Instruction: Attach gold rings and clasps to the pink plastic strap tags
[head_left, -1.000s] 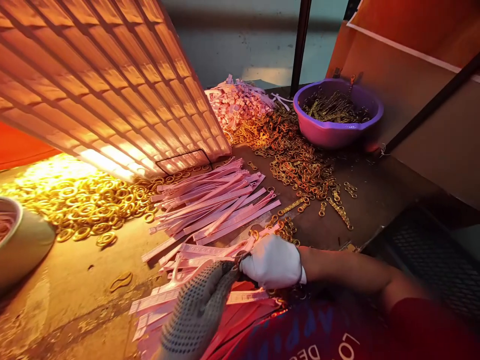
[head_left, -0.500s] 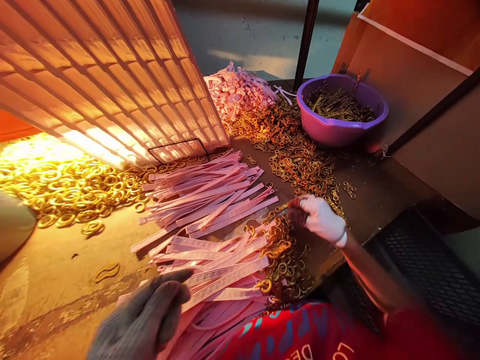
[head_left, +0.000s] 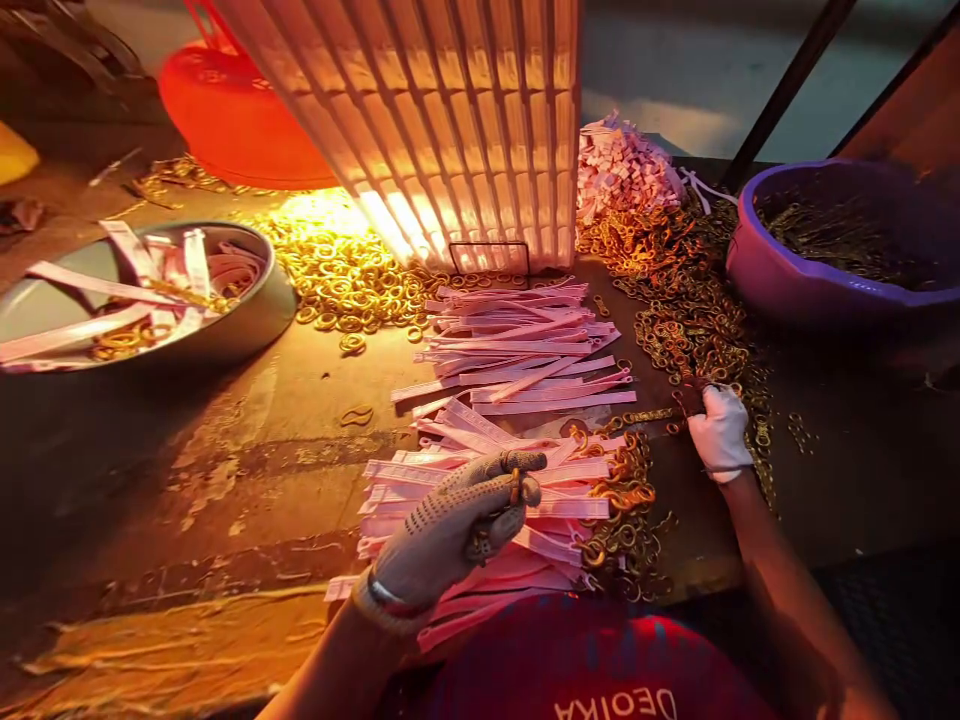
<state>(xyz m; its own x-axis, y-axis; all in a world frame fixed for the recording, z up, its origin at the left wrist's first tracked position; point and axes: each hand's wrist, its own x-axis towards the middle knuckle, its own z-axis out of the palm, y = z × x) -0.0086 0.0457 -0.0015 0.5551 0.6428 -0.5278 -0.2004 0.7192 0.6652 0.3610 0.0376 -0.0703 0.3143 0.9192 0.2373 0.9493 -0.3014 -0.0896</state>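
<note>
My left hand [head_left: 472,515], in a grey dotted glove, is closed in a pinch on a small brass ring [head_left: 516,484] above a stack of pink straps [head_left: 487,475]. Several straps have brass fittings on their right ends. My right hand [head_left: 718,430], in a white glove with dark fingertips, has its fingers curled at the edge of a heap of brass chain-like fittings [head_left: 675,325]. What lies between those fingertips is hard to make out. A short brass chain piece [head_left: 651,415] lies just left of them.
Another row of pink straps [head_left: 525,335] lies behind the stack. Loose brass rings [head_left: 360,290] spread under a bright, ribbed upright panel [head_left: 480,130]. A grey-green basin [head_left: 277,290] of straps stands left, a purple tub [head_left: 840,290] right. A pink pile [head_left: 626,165] rises behind.
The view has swung left, bringing the basin into sight. My left hand now shows higher over the straps with a ring pinched. My right hand has shifted away from the stack toward the heap.
</note>
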